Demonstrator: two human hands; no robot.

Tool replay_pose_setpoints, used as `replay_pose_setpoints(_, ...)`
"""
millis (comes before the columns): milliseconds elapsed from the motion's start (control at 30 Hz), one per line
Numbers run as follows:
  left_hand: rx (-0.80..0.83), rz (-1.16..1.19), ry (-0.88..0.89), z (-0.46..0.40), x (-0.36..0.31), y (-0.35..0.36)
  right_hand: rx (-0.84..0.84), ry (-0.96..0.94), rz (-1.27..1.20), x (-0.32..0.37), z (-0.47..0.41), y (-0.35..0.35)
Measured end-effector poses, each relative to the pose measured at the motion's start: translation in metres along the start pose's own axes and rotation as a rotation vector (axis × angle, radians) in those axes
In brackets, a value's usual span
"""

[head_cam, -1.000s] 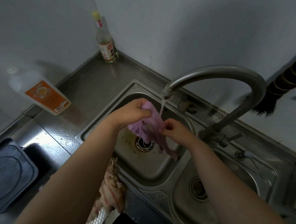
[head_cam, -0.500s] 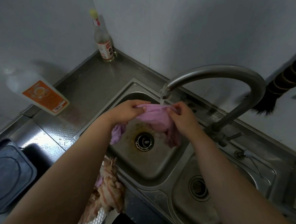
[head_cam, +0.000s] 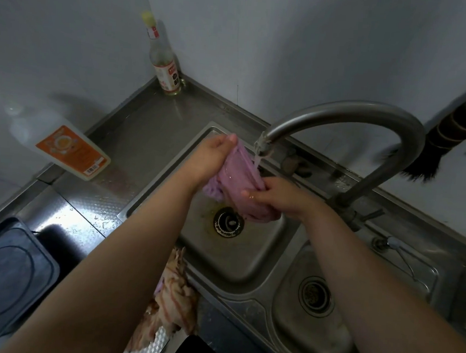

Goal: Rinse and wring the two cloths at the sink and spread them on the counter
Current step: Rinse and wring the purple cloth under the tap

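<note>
Presently, left hand (head_cam: 209, 158) and right hand (head_cam: 277, 197) both have fingers clamped on the wet purple cloth (head_cam: 237, 179), stretched under the curved steel faucet (head_cam: 349, 115) stream above the steel sink basin (head_cam: 248, 260). Striped beige cloth (head_cam: 174, 296) hangs over the basin's 7 o'clock rim.

Left basin (head_cam: 248, 263) spanned overhead by arched faucet (head_cam: 368, 117), table (head_cam: 146, 131) corner blocked by glass bottle (head_cam: 162, 61), detergent bottle (head_cam: 65, 148) laid leftward, striped cloth (head_cam: 174, 293) draped over front edge
</note>
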State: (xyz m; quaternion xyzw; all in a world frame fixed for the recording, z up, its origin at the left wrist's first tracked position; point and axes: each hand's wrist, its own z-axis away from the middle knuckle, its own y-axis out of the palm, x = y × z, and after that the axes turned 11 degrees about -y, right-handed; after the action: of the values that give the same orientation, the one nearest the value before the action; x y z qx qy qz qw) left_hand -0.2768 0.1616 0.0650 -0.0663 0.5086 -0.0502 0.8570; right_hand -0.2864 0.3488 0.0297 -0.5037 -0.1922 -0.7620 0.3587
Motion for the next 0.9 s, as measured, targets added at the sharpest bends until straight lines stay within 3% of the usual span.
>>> replay_pose_setpoints(167,0.088,0.431,-0.142,-0.004,-0.016,0.011,0.115,0.101,0.072,-0.01,-0.007,0.011)
replay_pose_setpoints(234,0.144,0.578,-0.178,-0.009,-0.021,0.01,0.088,0.11,0.033,-0.021,-0.005,0.015)
replay_pose_setpoints(434,0.303,0.395,-0.198,-0.014,-0.012,-0.012,-0.232,0.172,-0.296,-0.06,-0.001,0.013)
replay_pose_setpoints(501,0.188,0.276,-0.233,-0.012,-0.004,-0.014,-0.334,0.186,-0.383,-0.065,-0.002,0.005)
replay_pose_setpoints(601,-0.124,0.015,-0.229,-0.017,0.013,-0.013,-0.42,0.086,-0.539,-0.058,0.001,-0.005)
replay_pose_setpoints(701,-0.293,0.008,-0.313,-0.025,0.039,-0.004,-0.462,-0.067,-0.615,-0.04,0.001,-0.014)
replay_pose_setpoints(801,-0.281,0.16,-0.415,-0.025,0.051,0.015,-0.47,-0.137,-0.625,-0.012,-0.004,-0.011)
replay_pose_setpoints(901,-0.214,0.427,-0.465,-0.019,0.041,0.045,-0.43,-0.165,-0.305,0.016,-0.006,0.021)
